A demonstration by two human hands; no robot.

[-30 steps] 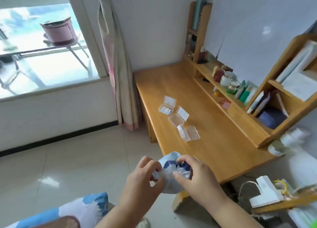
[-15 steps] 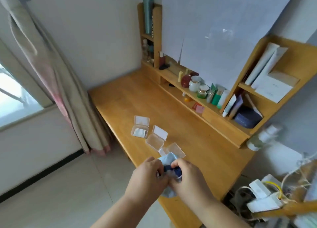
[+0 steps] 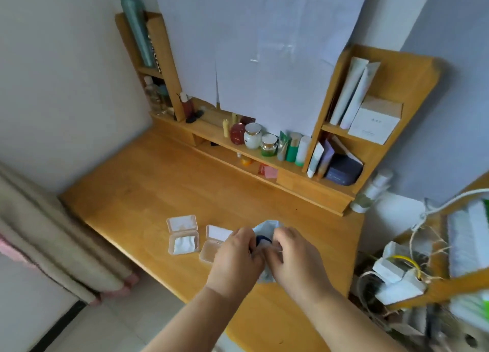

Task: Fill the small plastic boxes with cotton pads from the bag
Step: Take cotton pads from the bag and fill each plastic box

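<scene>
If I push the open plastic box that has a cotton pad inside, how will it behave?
The open plastic box looks thin and clear, so it is probably very light and would slide easily on the smooth wooden desk. Its raised lid may flap or tip it backward.

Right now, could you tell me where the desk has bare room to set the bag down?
Bare wood lies between the open boxes and the shelf, and on the desk toward the wall corner. The near edge is crowded: both hands grip the bag beside the boxes.
</scene>
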